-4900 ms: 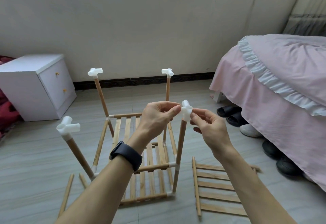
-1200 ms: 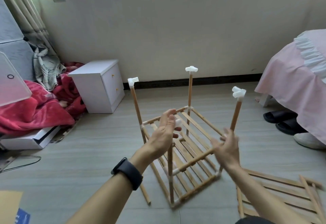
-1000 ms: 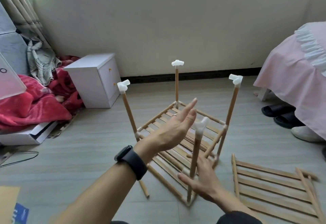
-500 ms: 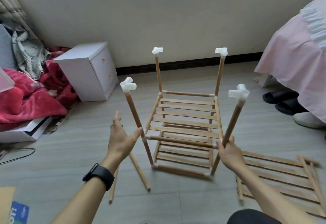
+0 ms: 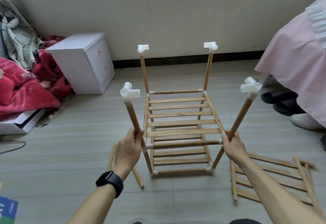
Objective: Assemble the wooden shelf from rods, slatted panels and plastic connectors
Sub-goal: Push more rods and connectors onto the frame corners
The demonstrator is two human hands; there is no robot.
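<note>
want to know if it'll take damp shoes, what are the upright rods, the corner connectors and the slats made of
The upright rods look like pale unpainted wood, possibly bamboo: tan, matte, faint lengthwise grain. The corner connectors look like white moulded plastic: smooth, slightly translucent sheen, hollow sockets. The slats seem the same light wood: flat strips with streaky grain; whether sealed cannot be told.

one head cam, wide-angle; faces forward and down at floor [image 5: 61, 153], wall [image 5: 158, 12] up top; left hand [image 5: 127, 151], right hand [image 5: 233, 148] close, low in frame
</note>
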